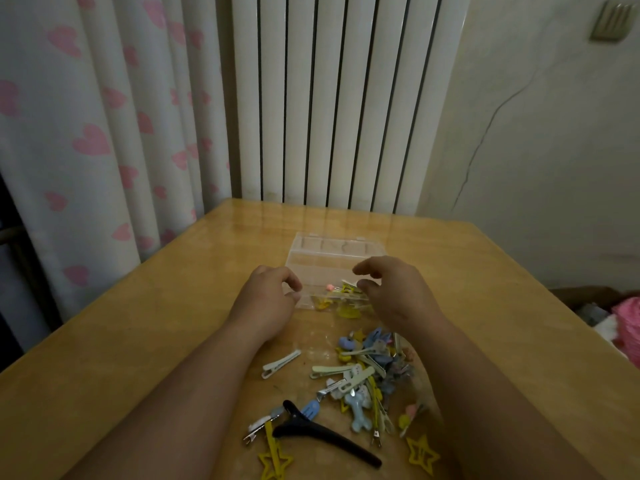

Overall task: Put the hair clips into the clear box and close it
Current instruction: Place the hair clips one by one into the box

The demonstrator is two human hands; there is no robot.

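A clear box lies open in the middle of the wooden table, its lid folded back on the far side. A few yellow clips lie in its near part. My left hand is at the box's left wall, thumb and forefinger curled together on its edge. My right hand hovers over the box's right front with loosely curled fingers and holds nothing. A pile of coloured hair clips lies on the table between my forearms.
A long black clip, a white clip and two yellow star clips lie around the pile. The table ends at a radiator and a heart-patterned curtain. Pink cloth lies off the table's right edge.
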